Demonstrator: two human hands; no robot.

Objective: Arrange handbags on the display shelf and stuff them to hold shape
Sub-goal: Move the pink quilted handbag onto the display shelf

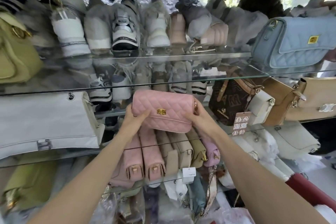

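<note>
A small pink quilted handbag (161, 110) with a gold clasp is held up in front of the middle glass shelf (181, 81), its flap facing me. My left hand (135, 116) grips its left end, thumb across the front. At the bag's right end my right hand (197, 114) holds it, fingers curled behind near the gold strap ring. Under the bag, a row of pink, beige, olive and lilac handbags (163, 152) stands packed side by side on a lower glass shelf.
A large pale grey bag (45, 122) lies to the left, an olive bag (16, 51) above it. A blue quilted bag (294, 42) sits upper right; brown monogram (227, 103), white and tan bags stand at right. Sneakers fill the shelves behind. Plastic-wrapped items lie below.
</note>
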